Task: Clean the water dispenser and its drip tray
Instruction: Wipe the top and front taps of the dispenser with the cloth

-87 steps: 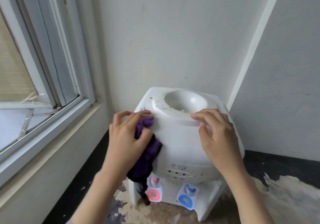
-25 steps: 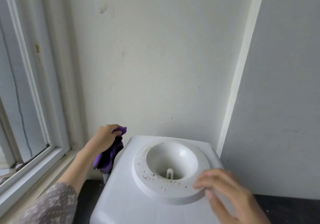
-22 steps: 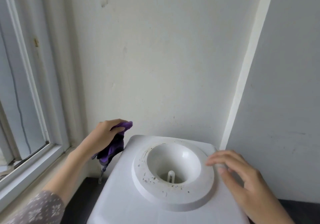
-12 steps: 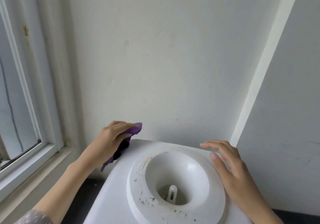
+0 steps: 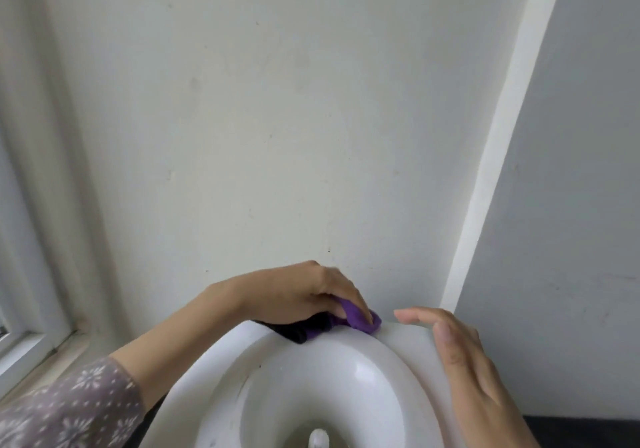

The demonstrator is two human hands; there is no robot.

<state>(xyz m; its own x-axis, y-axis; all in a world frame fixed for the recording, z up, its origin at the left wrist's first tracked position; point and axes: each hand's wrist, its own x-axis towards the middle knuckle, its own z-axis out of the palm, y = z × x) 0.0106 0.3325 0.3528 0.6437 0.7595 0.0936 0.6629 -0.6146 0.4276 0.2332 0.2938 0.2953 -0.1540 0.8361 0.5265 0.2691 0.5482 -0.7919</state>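
It looked like a room in a home: plain painted walls met at a corner, a white window frame stood at left, and a countertop water dispenser sat there.

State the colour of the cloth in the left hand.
Purple cloth, gripped by the left hand; head view.

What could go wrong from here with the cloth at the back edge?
1. The left hand presses the purple cloth at the water dispenser rear edge by the wall; it may slip behind.
2. The right hand only rests flat on top, so a hard wipe may shift the unit.
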